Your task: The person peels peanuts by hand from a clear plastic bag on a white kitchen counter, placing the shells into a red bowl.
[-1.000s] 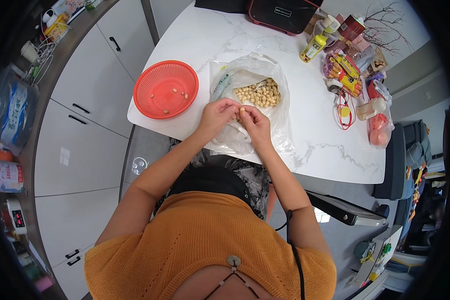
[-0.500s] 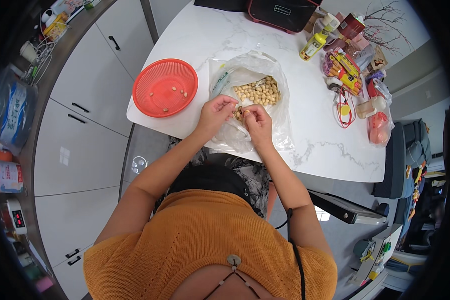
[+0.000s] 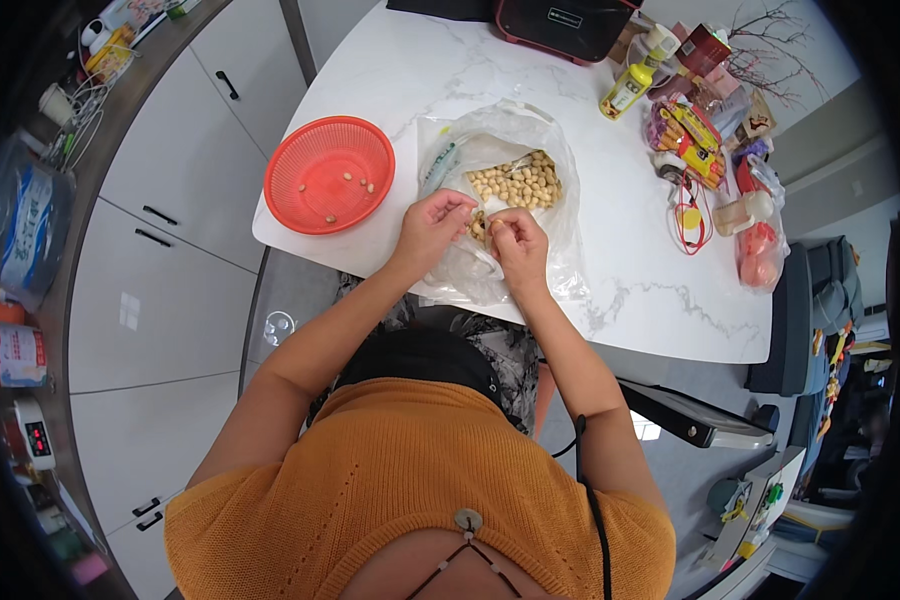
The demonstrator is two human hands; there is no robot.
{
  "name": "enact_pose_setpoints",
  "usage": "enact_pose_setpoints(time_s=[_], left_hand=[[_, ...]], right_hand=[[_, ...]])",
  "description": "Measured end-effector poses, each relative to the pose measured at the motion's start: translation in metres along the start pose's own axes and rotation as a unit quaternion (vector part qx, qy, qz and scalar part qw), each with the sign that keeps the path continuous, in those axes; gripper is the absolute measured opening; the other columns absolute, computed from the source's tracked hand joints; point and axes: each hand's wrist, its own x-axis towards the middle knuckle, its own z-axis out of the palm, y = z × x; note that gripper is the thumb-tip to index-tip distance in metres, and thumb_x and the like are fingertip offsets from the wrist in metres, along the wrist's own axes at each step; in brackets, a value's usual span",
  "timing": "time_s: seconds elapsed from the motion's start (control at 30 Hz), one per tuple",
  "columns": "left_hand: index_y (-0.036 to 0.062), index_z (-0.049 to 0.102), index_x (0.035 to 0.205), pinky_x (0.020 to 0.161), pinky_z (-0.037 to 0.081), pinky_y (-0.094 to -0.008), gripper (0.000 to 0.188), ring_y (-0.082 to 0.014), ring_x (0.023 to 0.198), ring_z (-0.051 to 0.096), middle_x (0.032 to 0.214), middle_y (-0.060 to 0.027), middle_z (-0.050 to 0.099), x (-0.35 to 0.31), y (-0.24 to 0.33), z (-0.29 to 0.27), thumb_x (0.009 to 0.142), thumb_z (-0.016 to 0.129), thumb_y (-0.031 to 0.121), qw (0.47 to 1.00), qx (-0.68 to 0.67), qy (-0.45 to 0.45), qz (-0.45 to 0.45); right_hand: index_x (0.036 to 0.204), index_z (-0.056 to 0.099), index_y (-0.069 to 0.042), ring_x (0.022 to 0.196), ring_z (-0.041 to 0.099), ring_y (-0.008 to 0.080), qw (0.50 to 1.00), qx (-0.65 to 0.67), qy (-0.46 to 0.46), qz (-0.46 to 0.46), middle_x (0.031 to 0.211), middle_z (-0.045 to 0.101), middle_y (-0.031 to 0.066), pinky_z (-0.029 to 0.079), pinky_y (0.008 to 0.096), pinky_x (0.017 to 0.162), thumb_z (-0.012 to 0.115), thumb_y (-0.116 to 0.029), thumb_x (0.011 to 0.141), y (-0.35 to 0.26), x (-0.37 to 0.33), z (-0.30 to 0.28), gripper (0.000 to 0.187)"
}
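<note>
Both my hands work over a clear plastic bag [image 3: 565, 245] spread open on the table. Pale, oval, pistachio-like nuts [image 3: 520, 183] are heaped in its far part. My left hand [image 3: 432, 228] has thumb and fingertips pinched together at the near side of the heap; whatever lies between them is too small to make out. Close beside it, my right hand [image 3: 521, 245] pinches what looks like a single nut. Dark brown bits [image 3: 478, 228] show between the two hands. A red plastic basket [image 3: 282, 205] to the left holds several loose nuts.
The white marbled table [image 3: 670, 318] carries a black appliance [image 3: 560, 28] at the back. A yellow bottle [image 3: 628, 90], packaged snacks [image 3: 692, 140], a red cord [image 3: 692, 225] and a bag with red round things [image 3: 758, 258] stand along the right. White cabinets [image 3: 160, 290] lie left.
My right hand has shifted very slightly, its fingers curling a little more. My left hand stays in place, and the bag and basket look the same.
</note>
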Motion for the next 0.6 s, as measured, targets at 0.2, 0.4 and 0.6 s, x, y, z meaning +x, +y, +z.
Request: enact_pose_setpoints(time_s=[0.2,0.4,0.6], left_hand=[[0.0037,0.059,0.099,0.061,0.042,-0.0176,0.015,-0.0039,0.069,0.050,0.078,0.0021,0.056,-0.001,0.002,0.001,0.089,0.053,0.013,1.000,0.008,0.002,-0.001],[0.0038,0.059,0.099,0.061,0.041,-0.0176,0.014,-0.0038,0.069,0.050,0.078,0.0021,0.056,0.000,0.002,0.000,0.089,0.055,0.012,1.000,0.007,-0.001,-0.001],[0.0037,0.059,0.099,0.060,0.041,-0.0171,0.014,-0.0032,0.069,0.050,0.078,0.0025,0.056,0.001,-0.001,0.000,0.088,0.056,0.011,1.000,0.005,-0.016,0.016]], right_hand=[[0.088,0.056,-0.001,0.050,0.044,0.0038,1.000,0.007,0.002,0.013,0.063,0.052,0.0000,0.036,0.0181,0.047,0.052,-0.003,0.086,-0.002,0.001,-0.001,0.005],[0.098,0.055,-0.001,0.059,0.049,0.0052,0.992,0.107,0.002,0.071,0.075,0.056,0.0015,0.040,0.0184,0.054,0.054,-0.010,0.089,-0.015,0.004,0.007,0.013],[0.103,0.055,-0.001,0.065,0.052,0.0042,0.999,0.030,-0.025,0.000,0.079,0.058,0.0004,0.041,0.0173,0.058,0.055,-0.008,0.089,0.006,0.004,-0.003,0.016]])
